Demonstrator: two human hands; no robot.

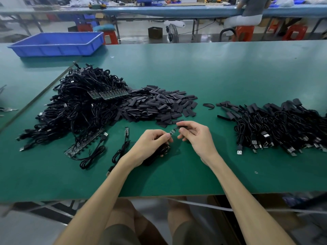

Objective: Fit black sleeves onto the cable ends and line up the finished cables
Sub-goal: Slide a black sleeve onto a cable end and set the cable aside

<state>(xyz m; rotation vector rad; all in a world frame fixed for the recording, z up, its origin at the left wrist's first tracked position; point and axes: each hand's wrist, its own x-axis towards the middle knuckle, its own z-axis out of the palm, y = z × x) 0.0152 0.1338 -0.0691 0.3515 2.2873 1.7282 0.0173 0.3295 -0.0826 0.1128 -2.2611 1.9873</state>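
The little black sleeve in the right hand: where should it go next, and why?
Probably the right hand should slide the sleeve over the small board end that the left hand pinches. The sleeve sits right at the board's tip, and the board is mostly bare.

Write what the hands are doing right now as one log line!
step: fitting | left hand: pinches cable end | right hand: pinches black sleeve | sleeve: at the end's tip
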